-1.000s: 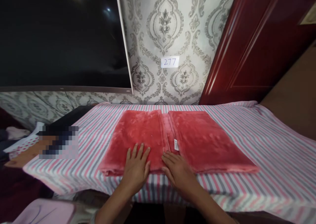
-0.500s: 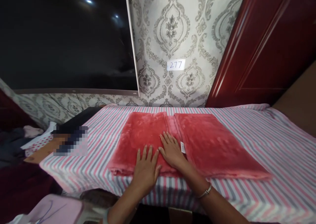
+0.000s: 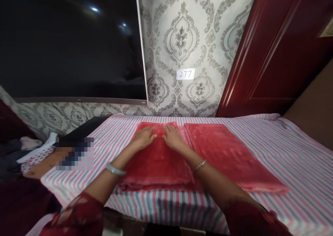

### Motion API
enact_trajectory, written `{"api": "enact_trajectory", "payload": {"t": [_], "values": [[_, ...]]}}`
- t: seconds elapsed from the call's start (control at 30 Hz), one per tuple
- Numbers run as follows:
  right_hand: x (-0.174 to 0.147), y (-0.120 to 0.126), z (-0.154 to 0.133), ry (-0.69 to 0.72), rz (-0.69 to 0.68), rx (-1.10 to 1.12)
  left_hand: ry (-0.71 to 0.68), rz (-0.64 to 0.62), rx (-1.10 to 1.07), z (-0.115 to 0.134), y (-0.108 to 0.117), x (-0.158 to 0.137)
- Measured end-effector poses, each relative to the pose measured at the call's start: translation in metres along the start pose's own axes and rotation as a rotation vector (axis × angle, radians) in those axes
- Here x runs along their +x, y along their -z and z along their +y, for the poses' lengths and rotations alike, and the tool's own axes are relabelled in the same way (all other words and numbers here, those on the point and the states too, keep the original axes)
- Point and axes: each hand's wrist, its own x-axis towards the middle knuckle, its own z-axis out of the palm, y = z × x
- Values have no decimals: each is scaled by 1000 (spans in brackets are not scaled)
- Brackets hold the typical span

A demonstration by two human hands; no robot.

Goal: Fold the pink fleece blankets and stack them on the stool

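Note:
A plush red blanket [image 3: 160, 163] lies folded into a left and a right panel, with a narrow paler strip between them. My left hand [image 3: 144, 138] rests on the far left part of the left panel, its fingers laid out flat. Beside it, my right hand [image 3: 173, 138] presses flat near the far inner edge of the same panel, fingers pointing away from me. Neither hand grips the cloth. The right panel [image 3: 229, 156] lies untouched, its near edge close to the table's front.
Beneath the blanket is a striped cloth [image 3: 275, 142] covering the table. A large black screen [image 3: 73, 45] and a paper marked 277 [image 3: 185, 74] are on the patterned wall behind. A dark red door [image 3: 270, 55] stands right; clothes [image 3: 31, 144] lie left.
Both hands have slid away from me over the left panel, from its near and inner part to its far edge. The white tag at the inner fold is now out of sight.

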Motion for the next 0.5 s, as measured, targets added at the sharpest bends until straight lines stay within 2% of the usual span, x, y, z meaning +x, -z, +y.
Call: {"api": "enact_trajectory", "payload": {"t": [0.07,0.17,0.33,0.43,0.5], "values": [[21,1,-1,-49,-10,-13,84,-44,51,-3,1,24],[40,-9,9,-61,-39,-58,149,-62,72,-8,-19,38],[45,-48,39,-107,-81,-80,185,9,126,-20,-69,30],[43,-63,46,-141,-32,-87,178,29,134,-24,-80,28],[43,-63,43,-151,-26,-100,177,30,135,-26,-80,29]]}}
